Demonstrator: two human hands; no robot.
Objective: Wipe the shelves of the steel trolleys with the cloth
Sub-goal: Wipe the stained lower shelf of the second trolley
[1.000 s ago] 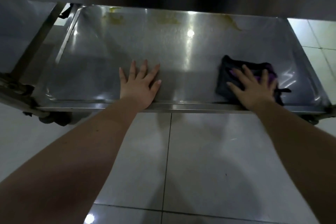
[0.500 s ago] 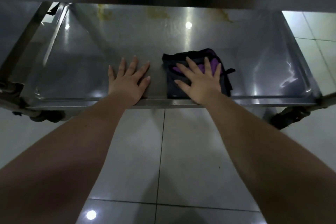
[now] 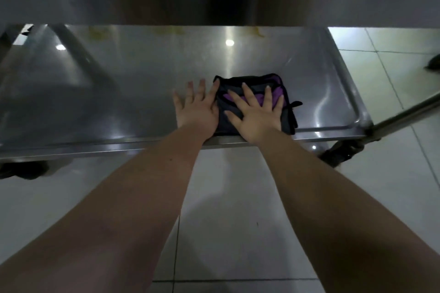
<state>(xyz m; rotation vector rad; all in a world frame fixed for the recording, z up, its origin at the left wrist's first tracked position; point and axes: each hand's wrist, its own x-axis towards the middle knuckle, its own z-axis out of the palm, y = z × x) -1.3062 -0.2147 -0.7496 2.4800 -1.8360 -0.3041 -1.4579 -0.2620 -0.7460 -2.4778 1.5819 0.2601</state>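
Nearest to you, both your forearms are reaching out over the white floor tiles (image 3: 226,197) to the trolley's lower shelf (image 3: 119,93). Your left hand (image 3: 195,108) is lying flat on the steel by the near rim, fingers straight and spread, right up against the cloth's left edge. Your right hand (image 3: 256,116) is pressing down flat on the folded black and purple cloth (image 3: 256,82), fingers splayed, not curling around it. Further back, yellowish stains (image 3: 97,34) are sitting along the shelf's far edge, under the upper shelf (image 3: 214,0).
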